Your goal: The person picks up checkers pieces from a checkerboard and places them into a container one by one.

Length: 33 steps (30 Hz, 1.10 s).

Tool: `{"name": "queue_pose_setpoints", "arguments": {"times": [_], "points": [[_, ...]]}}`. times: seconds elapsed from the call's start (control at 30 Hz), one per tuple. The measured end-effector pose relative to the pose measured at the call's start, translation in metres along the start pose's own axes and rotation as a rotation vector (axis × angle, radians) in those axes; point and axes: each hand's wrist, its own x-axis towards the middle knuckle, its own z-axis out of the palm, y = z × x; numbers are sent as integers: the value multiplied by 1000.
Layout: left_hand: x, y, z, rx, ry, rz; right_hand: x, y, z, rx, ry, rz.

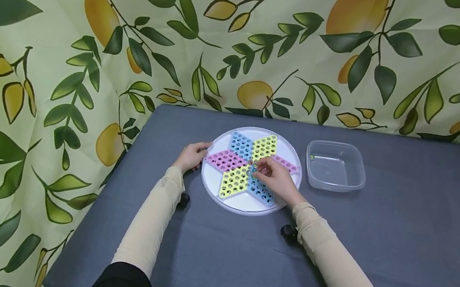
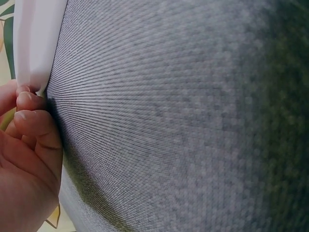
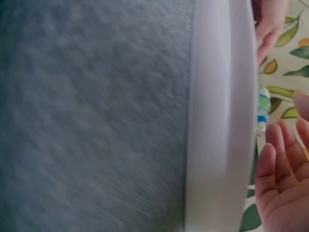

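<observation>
A round white Chinese checkers board (image 1: 242,207) with a star of blue, yellow and pink holed points lies on the table. At its left rim, my left hand (image 1: 191,156) pinches the edge; the left wrist view shows the curled fingers (image 2: 36,126) right at the white rim. My right hand (image 1: 278,179) is over the board's middle, thumb and forefinger bent towards several small marbles (image 3: 263,104) in green, blue and white. In the right wrist view its other fingers (image 3: 282,159) are loosely bent; I cannot tell whether a marble is between thumb and forefinger.
Right of the board stands a clear plastic tub (image 1: 334,182) with a small yellow-green spot near its left wall. A grey-blue cloth (image 1: 401,231) covers the table. Behind it hangs a leaf-and-fruit patterned curtain (image 1: 279,1).
</observation>
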Motion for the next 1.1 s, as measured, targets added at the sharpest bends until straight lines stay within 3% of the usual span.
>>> {"name": "queue_pose_setpoints", "arguments": {"times": [0.6,1.1], "points": [[7,-3,-1,-17,-19,-42,-2,3,11,-143,-2,5],[1,-1,1,0,1,-11,-1,3,13,-189,44,34]]}}
